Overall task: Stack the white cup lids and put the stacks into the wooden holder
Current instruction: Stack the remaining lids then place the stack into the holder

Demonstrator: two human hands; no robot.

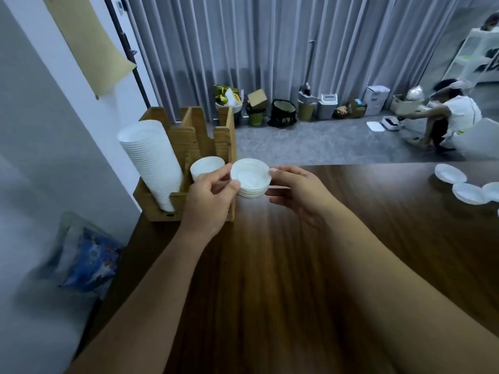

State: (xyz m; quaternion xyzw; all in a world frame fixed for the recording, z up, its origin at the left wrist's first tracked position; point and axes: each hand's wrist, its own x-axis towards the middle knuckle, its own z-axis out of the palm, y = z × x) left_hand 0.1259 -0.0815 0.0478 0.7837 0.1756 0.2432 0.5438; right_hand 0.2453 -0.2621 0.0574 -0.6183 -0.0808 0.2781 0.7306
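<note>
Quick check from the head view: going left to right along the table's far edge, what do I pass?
Tall leaning stack of white cups in the wooden holder → short lid stack in the holder → held lid stack → loose lids.

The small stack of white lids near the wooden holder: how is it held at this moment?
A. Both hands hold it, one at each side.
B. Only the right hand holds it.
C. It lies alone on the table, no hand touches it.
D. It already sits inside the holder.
A: the left hand and the right hand hold the stack of lids between them, just right of the wooden holder.
</note>
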